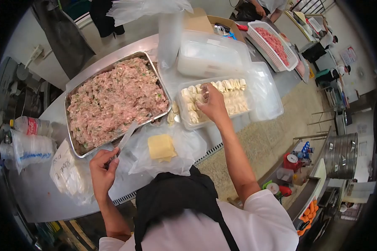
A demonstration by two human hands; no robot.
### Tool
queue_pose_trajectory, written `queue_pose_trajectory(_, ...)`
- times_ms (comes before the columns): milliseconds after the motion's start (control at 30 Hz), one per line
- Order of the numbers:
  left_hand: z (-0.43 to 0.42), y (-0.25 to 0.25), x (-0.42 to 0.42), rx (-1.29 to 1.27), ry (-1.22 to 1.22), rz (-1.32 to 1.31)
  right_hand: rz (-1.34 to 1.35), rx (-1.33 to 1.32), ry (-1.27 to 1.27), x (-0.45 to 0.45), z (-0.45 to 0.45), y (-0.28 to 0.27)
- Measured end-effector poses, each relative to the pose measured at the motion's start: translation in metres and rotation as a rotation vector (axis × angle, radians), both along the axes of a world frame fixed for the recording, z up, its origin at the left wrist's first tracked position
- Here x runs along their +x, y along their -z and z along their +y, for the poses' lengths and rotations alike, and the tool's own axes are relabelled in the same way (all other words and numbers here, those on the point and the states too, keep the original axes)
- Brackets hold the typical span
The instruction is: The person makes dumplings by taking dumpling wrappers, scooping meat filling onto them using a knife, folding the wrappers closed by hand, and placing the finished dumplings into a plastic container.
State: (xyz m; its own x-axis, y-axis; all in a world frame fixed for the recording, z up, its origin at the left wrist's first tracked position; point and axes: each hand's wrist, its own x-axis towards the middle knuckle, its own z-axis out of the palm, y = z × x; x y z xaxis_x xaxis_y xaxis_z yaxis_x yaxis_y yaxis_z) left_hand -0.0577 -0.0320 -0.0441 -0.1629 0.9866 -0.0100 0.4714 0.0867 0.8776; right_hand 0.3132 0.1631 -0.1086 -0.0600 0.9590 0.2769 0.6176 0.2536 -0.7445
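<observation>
My left hand [103,170] is closed around the handle of a flat metal spatula [128,137], beside the near edge of a metal tray [170,100] heaped with minced meat [113,100]. Over a plastic container [213,121] holding rows of dumplings [234,100], my right hand [212,102] has its fingers curled at the left part of the rows. Whatever those fingers hold is too small to make out. A stack of square yellow wrappers [161,147] lies on a plastic bag [189,146] between my hands.
Plastic containers [213,52] and a lid [266,92] are behind and right. A white basket of meat [272,46] stands at the back right, near another person's hands [262,9]. Bottles [31,125] and bagged items [73,173] sit at the left.
</observation>
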Motion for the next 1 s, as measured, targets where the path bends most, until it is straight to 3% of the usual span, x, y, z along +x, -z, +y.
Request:
queue_pose_trajectory(100, -0.002, 0.001, -0.001, 0.005, -0.007, -0.016, -0.138, -0.041, 0.026, -0.003, 0.013, 0.016)
queue_pose_trajectory(300, -0.009, 0.006, -0.006, -0.009, -0.018, 0.040, -0.052, -0.038, 0.049, -0.003, 0.012, 0.022)
queue_pose_trajectory(367, -0.010, 0.008, -0.009, -0.014, -0.047, 0.055, -0.121, -0.065, 0.020, -0.007, -0.002, -0.007)
queue_pose_trajectory(433, -0.013, 0.007, -0.010, -0.034, -0.059, 0.056, -0.146, 0.206, 0.150, -0.023, -0.019, -0.020)
queue_pose_trajectory(533, -0.016, 0.014, -0.013, -0.061, -0.106, 0.142, 0.020, 0.034, -0.087, -0.056, -0.066, -0.037)
queue_pose_trajectory(600, -0.012, 0.016, -0.008, -0.087, -0.104, 0.104, 0.087, -0.112, -0.447, -0.079, -0.093, -0.014)
queue_pose_trajectory(667, -0.011, 0.021, -0.005, -0.098, -0.113, 0.091, -0.043, -0.144, -0.634, -0.101, -0.114, 0.029)
queue_pose_trajectory(767, -0.009, 0.021, -0.006, -0.110, -0.102, 0.095, -0.226, -0.034, -0.587, -0.128, -0.131, 0.056)
queue_pose_trajectory(1000, -0.012, 0.027, -0.021, -0.069, -0.106, 0.153, -0.266, -0.132, -0.612, -0.128, -0.124, 0.070)
